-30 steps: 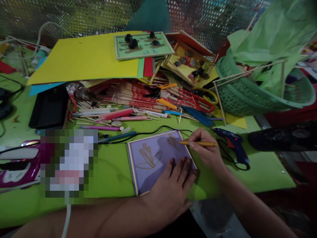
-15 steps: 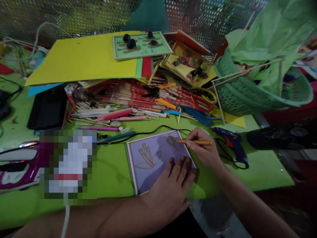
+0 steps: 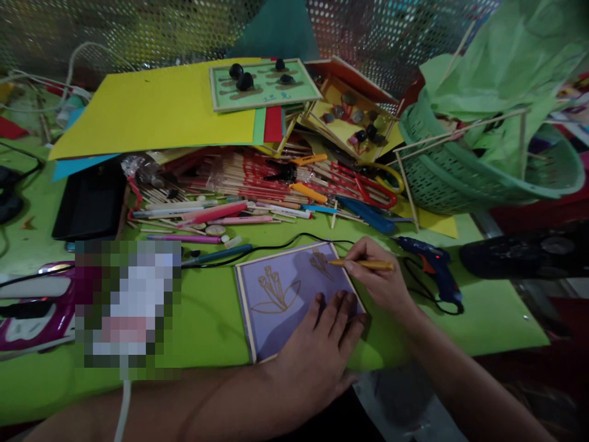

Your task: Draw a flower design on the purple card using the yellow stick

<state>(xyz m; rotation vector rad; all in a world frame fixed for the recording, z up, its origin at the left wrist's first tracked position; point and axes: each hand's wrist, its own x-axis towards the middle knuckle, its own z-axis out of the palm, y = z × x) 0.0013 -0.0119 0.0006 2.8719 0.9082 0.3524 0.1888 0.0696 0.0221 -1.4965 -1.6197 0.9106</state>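
A purple card (image 3: 257,288) with a thin wooden stick frame lies near the front of the table. Its left half carries a gold line drawing of tulips (image 3: 275,288), and a smaller flower drawing (image 3: 318,263) is at the upper right. My left hand (image 3: 324,344) rests flat over the card's lower right part, fingers spread, hiding that corner. Between the thumb and fingers of my right hand (image 3: 375,273) is a gold pen (image 3: 380,264). The pen's tip touches or is just over the smaller drawing.
A blue glue gun (image 3: 432,270) lies right of my right hand, its cord looping below. Behind the card are several markers (image 3: 221,212), bundled sticks (image 3: 239,175) and scissors (image 3: 377,187). A green basket (image 3: 451,178) stands back right; yellow sheets (image 3: 161,110) lie back left.
Both hands keep nearly the same places. The gold pen's tip has barely shifted at the smaller drawing.
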